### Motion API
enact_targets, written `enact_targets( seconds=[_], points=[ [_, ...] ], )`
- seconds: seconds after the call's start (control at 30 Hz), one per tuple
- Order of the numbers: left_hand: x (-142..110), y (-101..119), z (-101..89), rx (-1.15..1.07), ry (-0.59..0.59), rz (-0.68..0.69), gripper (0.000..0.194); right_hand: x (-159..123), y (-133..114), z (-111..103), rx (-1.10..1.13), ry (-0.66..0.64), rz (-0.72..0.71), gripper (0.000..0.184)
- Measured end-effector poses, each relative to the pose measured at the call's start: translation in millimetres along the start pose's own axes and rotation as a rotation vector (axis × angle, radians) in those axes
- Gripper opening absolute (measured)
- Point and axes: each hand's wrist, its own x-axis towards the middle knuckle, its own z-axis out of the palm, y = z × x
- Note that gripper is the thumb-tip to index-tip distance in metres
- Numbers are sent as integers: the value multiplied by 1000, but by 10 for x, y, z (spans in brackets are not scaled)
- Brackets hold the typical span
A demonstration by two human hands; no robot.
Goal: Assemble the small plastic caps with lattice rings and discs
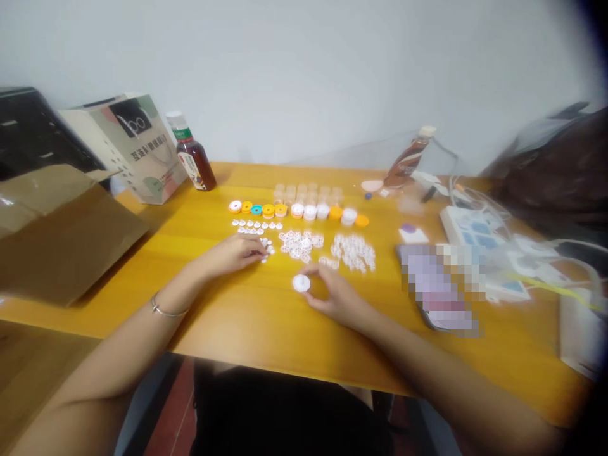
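My right hand pinches a white round disc by its edge, between thumb and fingers, over the near part of the table. My left hand reaches in from the left, fingers drawn together at a small heap of white pieces; whatever its fingertips hold is too small to make out. Behind it, small white knobbed parts lie in rows. Flat white openwork pieces form one pile, and clear-white pieces another to its right.
A row of orange, white and blue round caps stands before several clear cups. Bottles flank them at the back. A cardboard box and paper bag occupy the left; a phone and cables the right.
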Motion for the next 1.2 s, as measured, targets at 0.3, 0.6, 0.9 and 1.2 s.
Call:
enact_targets(
  seconds=[0.3,0.6,0.9,1.2],
  points=[
    [14,205,41,-119,136,54,17,-1,5,1,5,21,-1,31],
    [64,441,348,-324,23,31,13,9,12,1,35,20,-3,26],
    [66,484,392,-351,8,25,16,9,24,12,19,49,11,22],
    [67,579,433,-381,105,25,17,7,30,16,17,47,12,21]
  ],
)
